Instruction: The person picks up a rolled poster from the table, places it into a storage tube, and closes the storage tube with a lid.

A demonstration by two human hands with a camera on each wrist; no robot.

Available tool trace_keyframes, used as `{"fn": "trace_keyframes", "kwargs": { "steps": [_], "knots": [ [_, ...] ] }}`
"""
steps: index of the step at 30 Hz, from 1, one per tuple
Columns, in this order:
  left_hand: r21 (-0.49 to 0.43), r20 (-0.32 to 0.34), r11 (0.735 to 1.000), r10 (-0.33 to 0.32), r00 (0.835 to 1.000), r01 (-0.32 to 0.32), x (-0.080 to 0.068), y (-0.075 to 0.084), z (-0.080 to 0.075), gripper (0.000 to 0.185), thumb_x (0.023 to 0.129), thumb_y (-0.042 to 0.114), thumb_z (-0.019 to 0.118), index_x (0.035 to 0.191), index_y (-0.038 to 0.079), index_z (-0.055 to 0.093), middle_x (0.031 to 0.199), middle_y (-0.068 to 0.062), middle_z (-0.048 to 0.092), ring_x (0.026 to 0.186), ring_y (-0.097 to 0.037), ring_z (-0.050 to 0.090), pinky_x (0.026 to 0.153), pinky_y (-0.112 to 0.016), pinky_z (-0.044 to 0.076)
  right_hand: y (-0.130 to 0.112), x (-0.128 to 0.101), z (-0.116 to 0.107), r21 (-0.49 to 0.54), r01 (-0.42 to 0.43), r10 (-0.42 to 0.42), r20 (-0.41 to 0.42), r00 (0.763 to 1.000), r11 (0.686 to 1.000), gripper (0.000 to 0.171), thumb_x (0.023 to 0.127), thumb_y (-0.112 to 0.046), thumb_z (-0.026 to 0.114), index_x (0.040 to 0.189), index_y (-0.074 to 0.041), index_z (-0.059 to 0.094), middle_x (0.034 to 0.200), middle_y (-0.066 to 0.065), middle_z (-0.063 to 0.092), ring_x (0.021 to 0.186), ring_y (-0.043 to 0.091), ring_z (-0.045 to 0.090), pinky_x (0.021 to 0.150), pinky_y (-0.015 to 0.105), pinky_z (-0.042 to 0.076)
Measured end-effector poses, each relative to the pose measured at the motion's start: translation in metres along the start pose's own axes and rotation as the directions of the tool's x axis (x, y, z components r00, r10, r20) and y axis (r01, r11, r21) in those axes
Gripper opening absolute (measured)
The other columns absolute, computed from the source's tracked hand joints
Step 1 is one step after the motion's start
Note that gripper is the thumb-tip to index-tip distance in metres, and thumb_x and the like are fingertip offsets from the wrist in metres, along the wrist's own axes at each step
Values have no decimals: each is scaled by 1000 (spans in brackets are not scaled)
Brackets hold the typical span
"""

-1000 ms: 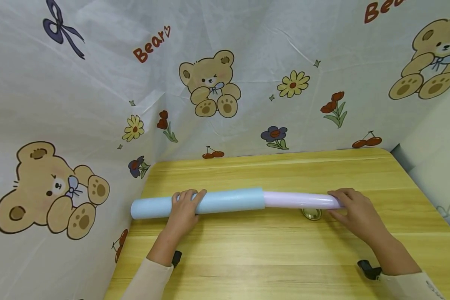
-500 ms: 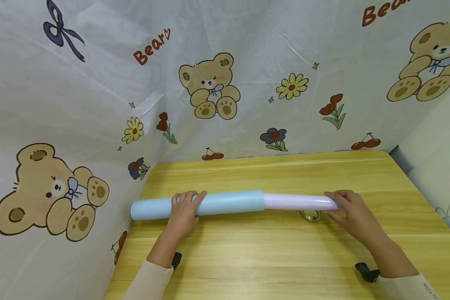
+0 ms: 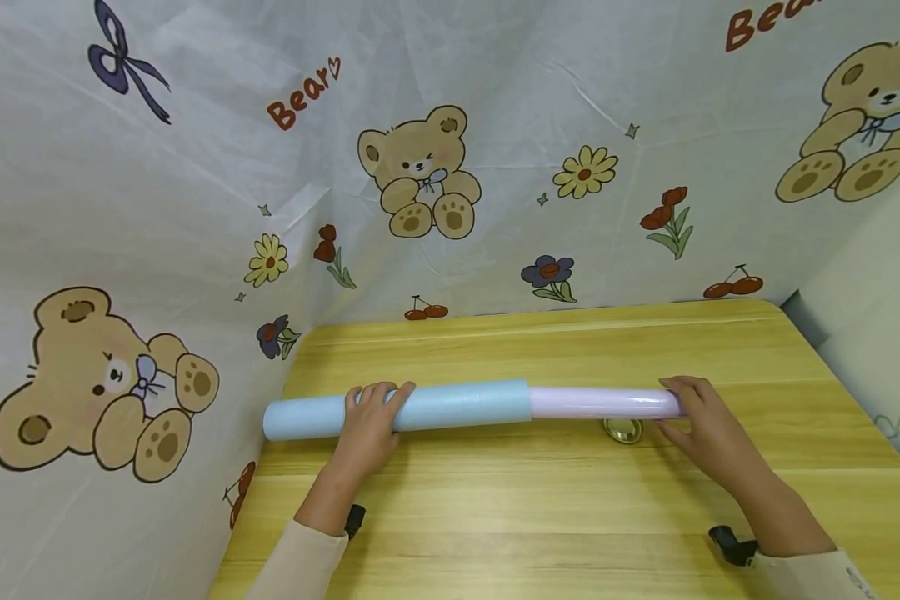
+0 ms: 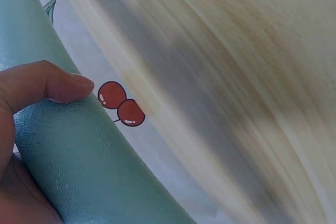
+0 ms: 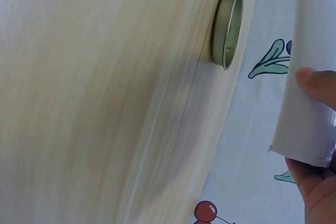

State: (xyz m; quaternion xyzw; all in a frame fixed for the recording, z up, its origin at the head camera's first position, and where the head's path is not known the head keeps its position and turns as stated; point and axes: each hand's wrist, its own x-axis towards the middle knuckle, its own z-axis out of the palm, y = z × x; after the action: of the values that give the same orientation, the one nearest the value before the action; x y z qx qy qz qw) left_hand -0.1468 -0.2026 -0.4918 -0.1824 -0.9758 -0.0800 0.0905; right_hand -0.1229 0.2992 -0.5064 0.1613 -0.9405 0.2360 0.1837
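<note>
A light blue roll (image 3: pixel 465 403) with a creased, leather-like surface is held level above the table. From its right end comes a thinner, glossy pale purple roll (image 3: pixel 592 402), whose left part is hidden inside the blue one. My left hand (image 3: pixel 371 421) grips the blue roll left of its middle; the left wrist view shows the thumb (image 4: pixel 68 83) curled over it. At the far right, my right hand (image 3: pixel 716 433) holds the purple roll's free end, with its thumb (image 5: pixel 320 85) pressed on the surface in the right wrist view.
Below the purple roll, a small round gold tin (image 3: pixel 624 429) sits on the wood-grain table (image 3: pixel 525 517). A white cloth (image 3: pixel 495 83) printed with bears and flowers hangs behind and to the left. Black straps (image 3: pixel 733 546) show at the wrists.
My right hand has shifted slightly left, then back right, with the purple roll's end, which now lies a little straighter. My left hand and the blue roll have hardly moved.
</note>
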Motion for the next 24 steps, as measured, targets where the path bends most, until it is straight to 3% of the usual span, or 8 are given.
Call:
{"fn": "trace_keyframes", "kwargs": {
  "steps": [5,12,20,22,24],
  "knots": [
    [-12,6,1000,-11,1000,11,-1,2,-1,87,72,4,88,147,24,50,135,-12,57,128,-35,53,111,-60,30,-1,-1,1,2,-64,64,11,998,998,62,73,-2,88,124,9,54,127,30,49,104,47,57,82,65,51],
    [-8,4,1000,-4,1000,4,-1,4,-2,86,73,4,88,148,23,50,134,-11,57,127,-35,53,111,-60,30,-4,-4,3,10,-72,72,-23,997,997,62,74,-2,87,130,0,59,125,27,49,100,45,60,77,62,53],
    [-5,-6,1000,-4,1000,4,-4,5,0,87,72,3,88,147,25,50,135,-11,58,127,-34,54,112,-60,30,-4,-5,7,64,-101,101,-4,995,993,70,76,0,85,138,2,53,128,29,50,108,46,56,83,65,49],
    [-5,-4,1000,-6,1000,6,-4,5,0,87,72,4,88,147,25,50,135,-11,58,128,-34,54,112,-60,30,-3,-6,8,72,-101,102,-4,995,992,71,75,0,85,138,3,52,129,29,50,109,45,55,84,61,49],
    [-4,-2,1000,-7,1000,7,-4,6,1,87,73,4,88,147,26,49,135,-11,58,128,-34,54,112,-60,30,-3,-6,8,80,-98,100,-11,995,992,70,75,0,86,137,2,52,131,28,50,110,43,55,87,44,52]
  ]
}}
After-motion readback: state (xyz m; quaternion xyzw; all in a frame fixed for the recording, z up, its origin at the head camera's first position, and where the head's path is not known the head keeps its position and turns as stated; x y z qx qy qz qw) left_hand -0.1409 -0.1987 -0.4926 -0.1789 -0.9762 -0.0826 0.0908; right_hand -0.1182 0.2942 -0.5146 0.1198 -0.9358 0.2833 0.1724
